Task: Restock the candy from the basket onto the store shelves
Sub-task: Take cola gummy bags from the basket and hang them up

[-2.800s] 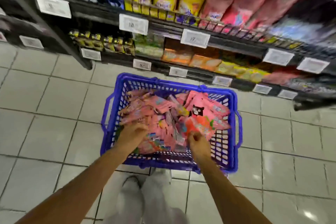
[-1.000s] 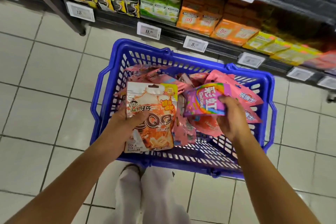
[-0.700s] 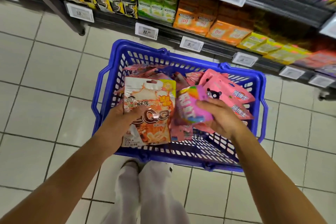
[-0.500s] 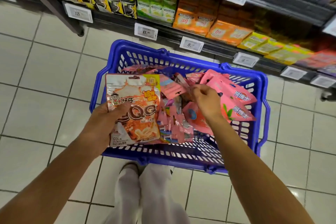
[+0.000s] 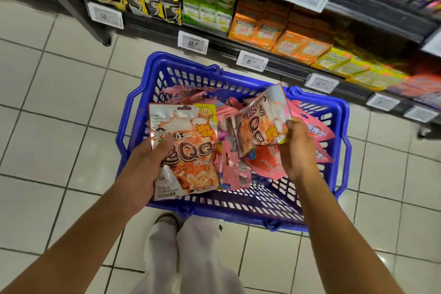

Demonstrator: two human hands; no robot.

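A blue plastic basket (image 5: 238,215) stands on the tiled floor, holding several pink candy packets (image 5: 265,167). My left hand (image 5: 145,164) grips an orange-and-silver cola QQ candy bag (image 5: 191,141) over the basket's left side, thumb across its front. My right hand (image 5: 298,148) holds a second, tilted QQ candy bag (image 5: 262,124) by its edge above the pink packets. The store shelves (image 5: 274,59) run behind the basket.
The low shelves carry black-and-yellow packs (image 5: 133,0), green boxes (image 5: 207,0), orange packs (image 5: 274,28) and yellow packs (image 5: 353,67), with white price tags (image 5: 251,61) along the edges. A black shelf post (image 5: 78,7) stands at the left. My legs (image 5: 188,258) are just behind the basket.
My right hand dropped the rainbow pink packet into the basket, dug among the packets and lifted out a second QQ bag. My left hand kept its QQ bag, shifting slightly.
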